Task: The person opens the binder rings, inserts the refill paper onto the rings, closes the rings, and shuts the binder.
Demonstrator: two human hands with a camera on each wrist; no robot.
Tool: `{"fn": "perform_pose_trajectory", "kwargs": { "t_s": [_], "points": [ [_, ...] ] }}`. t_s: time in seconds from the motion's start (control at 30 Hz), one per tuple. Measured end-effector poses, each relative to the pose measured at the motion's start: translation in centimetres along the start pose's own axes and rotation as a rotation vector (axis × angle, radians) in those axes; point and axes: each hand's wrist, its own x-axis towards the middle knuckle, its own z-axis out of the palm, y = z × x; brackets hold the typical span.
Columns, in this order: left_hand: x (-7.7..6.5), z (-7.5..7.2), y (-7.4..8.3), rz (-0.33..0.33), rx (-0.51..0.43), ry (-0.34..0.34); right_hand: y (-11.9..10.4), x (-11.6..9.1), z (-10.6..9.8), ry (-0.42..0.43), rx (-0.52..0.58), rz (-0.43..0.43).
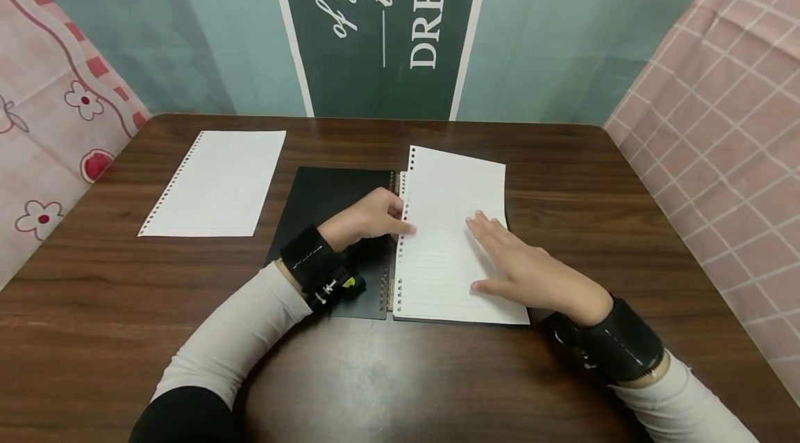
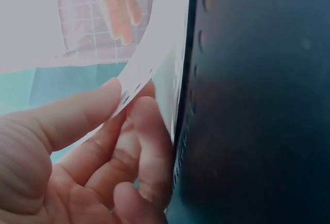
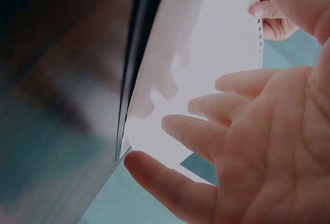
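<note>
An open notebook with a black cover (image 1: 328, 193) lies on the table, its ring spine (image 1: 389, 269) running between the halves. Over its right half a loose punched sheet of lined paper (image 1: 453, 186) sits slightly askew, its top edge beyond the pages under it. My left hand (image 1: 371, 214) pinches the sheet's holed left edge between thumb and fingers; the left wrist view shows that edge (image 2: 136, 87) bent up from the notebook. My right hand (image 1: 521, 266) is spread by the sheet's right side, fingers extended; in the right wrist view the fingers (image 3: 191, 131) stand a little off the paper.
Another punched lined sheet (image 1: 212, 182) lies flat at the left of the brown wooden table (image 1: 350, 380). Behind the table hangs a green cloth with lettering (image 1: 381, 82). Pink patterned cloths border it at the left (image 1: 46, 151) and right (image 1: 725, 172).
</note>
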Motion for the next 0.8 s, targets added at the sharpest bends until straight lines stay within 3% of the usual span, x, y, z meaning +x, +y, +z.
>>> {"fn": "perform_pose_trajectory", "kwargs": {
  "t_s": [0.37,0.8],
  "points": [
    [0.02,0.12,0.05,-0.022,0.037,-0.021,-0.17,0.18,0.11,-0.121,-0.027,0.027],
    [-0.56,-0.55,0.16,-0.030,0.100,0.007,-0.36,0.06,0.04,-0.122,-0.079,0.017]
  ]
}}
